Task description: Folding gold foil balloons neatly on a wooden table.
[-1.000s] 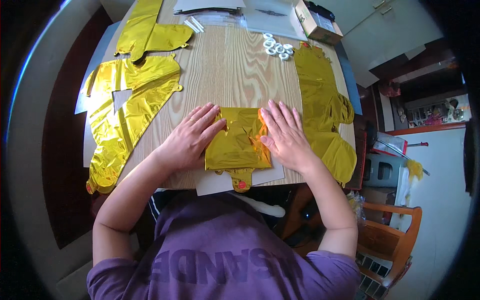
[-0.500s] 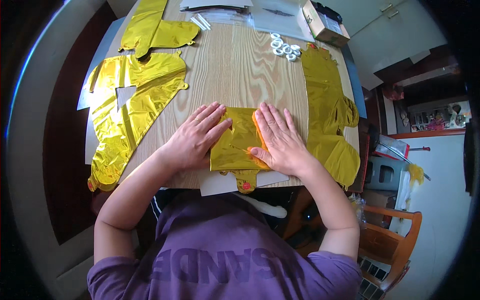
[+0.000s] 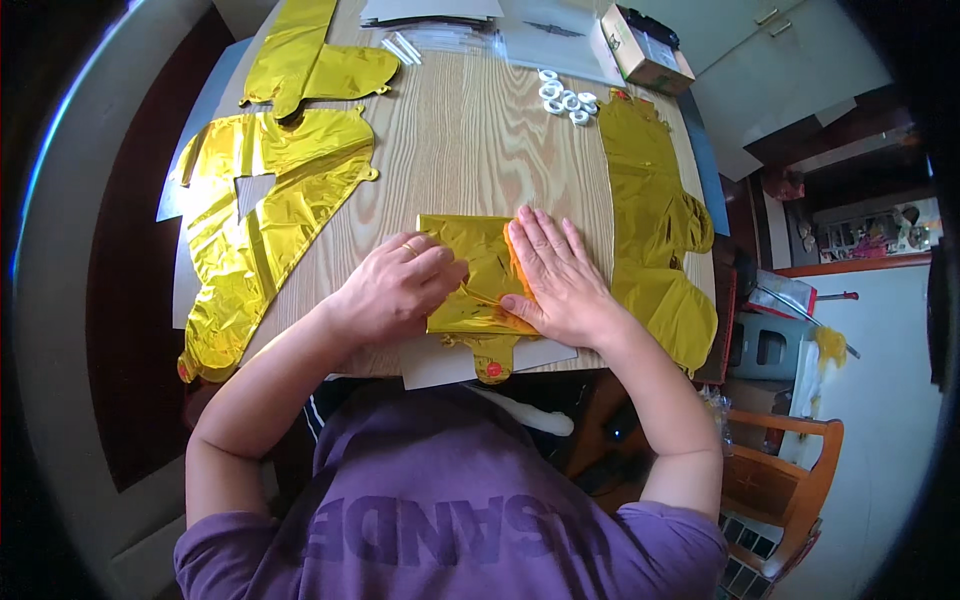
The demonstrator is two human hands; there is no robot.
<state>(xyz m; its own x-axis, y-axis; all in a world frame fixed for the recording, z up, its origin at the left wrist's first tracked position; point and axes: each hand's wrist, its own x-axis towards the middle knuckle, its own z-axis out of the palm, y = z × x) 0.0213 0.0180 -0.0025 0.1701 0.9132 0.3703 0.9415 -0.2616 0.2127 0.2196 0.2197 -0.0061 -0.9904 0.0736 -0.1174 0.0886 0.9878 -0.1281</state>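
Note:
A folded gold foil balloon (image 3: 475, 240) lies in front of me at the near edge of the table. Its tab with a red dot (image 3: 493, 370) sticks out toward me over a sheet of white card (image 3: 430, 370). At the foil's left side, my left hand (image 3: 400, 285) is curled with thumb and fingers together, pinching the foil there. Flat on the right part rests my right hand (image 3: 560, 265), fingers stretched out. Orange colour shows along its inner edge; whether that is cloth or a reflection, I cannot tell.
More gold foil balloons lie flat at the left (image 3: 320, 150), far left (image 3: 300, 60) and right (image 3: 645, 210). Farther back are white rings (image 3: 570, 101), white sticks (image 3: 402, 48), stacked sheets (image 3: 430, 10), a clear plastic sheet (image 3: 560, 50) and a cardboard box (image 3: 645, 55).
My left hand has gone from lying flat on the foil to curled, with its fingers drawn in at the left edge. The right hand stays in place.

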